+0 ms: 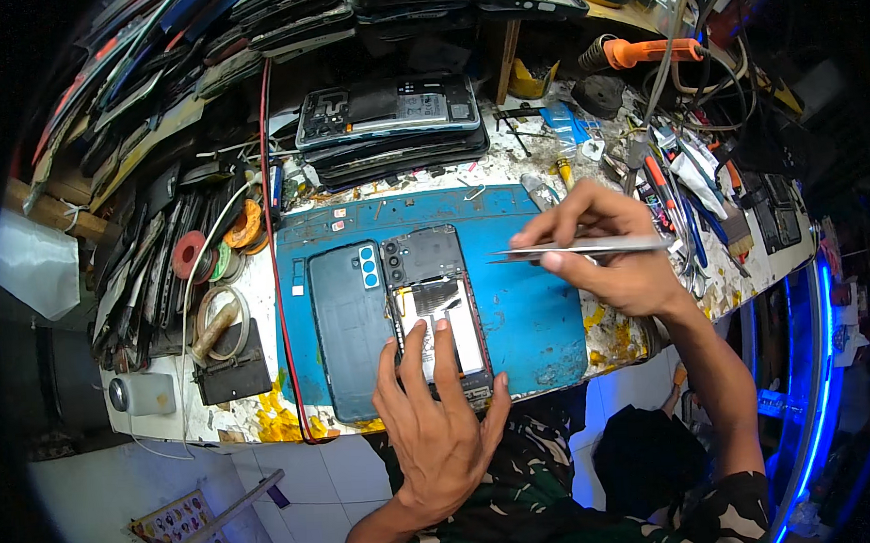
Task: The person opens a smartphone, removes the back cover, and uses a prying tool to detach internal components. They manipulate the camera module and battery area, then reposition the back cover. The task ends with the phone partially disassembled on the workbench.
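Observation:
An opened smartphone [437, 310] lies on a blue work mat [530, 340], its battery and dark upper cover exposed. Close along its left side is a dark back cover [345, 334] with three round camera holes showing blue. My left hand [436, 412] rests with fingers spread over the phone's lower part, fingertips on the battery area, hiding some of it. To the right of the phone, my right hand [604, 254] pinches metal tweezers [589, 248] above the mat. Their tips point left toward the phone, slightly apart, with nothing visible between them.
A stack of opened phones [390, 128] stands behind the mat. Solder spools [192, 255] and piled phone parts crowd the left. Pliers, screwdrivers and other hand tools [680, 203] lie at right, below an orange-handled soldering iron [649, 52]. A red cable [270, 230] crosses the mat's left edge.

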Motion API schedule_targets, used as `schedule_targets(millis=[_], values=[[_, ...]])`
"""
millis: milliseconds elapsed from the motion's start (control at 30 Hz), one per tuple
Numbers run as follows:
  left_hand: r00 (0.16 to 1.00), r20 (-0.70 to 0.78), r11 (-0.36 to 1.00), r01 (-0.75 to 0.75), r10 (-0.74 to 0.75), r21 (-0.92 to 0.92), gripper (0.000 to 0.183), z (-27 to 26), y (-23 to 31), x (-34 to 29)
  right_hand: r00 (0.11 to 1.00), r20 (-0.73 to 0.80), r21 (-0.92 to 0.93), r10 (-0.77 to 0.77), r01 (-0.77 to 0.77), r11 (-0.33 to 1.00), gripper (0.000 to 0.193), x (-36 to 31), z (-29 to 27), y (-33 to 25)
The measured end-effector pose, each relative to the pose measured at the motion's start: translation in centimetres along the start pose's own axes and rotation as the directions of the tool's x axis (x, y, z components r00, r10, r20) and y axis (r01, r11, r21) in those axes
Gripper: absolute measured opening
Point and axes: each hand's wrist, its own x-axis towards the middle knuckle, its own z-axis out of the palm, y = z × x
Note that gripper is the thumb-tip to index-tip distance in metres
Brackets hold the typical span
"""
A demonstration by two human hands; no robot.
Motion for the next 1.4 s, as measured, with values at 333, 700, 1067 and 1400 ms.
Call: schedule_targets(millis=[333,700,1067,1400], values=[[1.0,-0.008,0.997,-0.017,0.017,-0.07,0.071,-0.2,-0.3,-0.9,0.977,0.009,-0.444,-0.214,0.196,0.875,0.099,4.9,2.8,-1.6],[0.994,0.051,0.987,-0.093,0.101,-0.13,0.074,-0.7,-1.1,-0.8,0.988,0.141,-0.646,-0.061,0.139,0.75,0.031,2.7,3.5,1.1],[0.893,0.269,0.915,-0.285,0.362,-0.284,0.078,-3.5,-5.2,0.8,1.0,-0.004,-0.524,0.006,-0.007,0.852,0.02,-2.6,2.5,-1.3],[0.73,0.448,0.815,-0.257,0.516,-0.519,0.083,-5.5,-9.3,4.2,0.99,-0.113,-0.414,0.087,-0.127,0.901,0.022,-8.9,5.5,-3.1]])
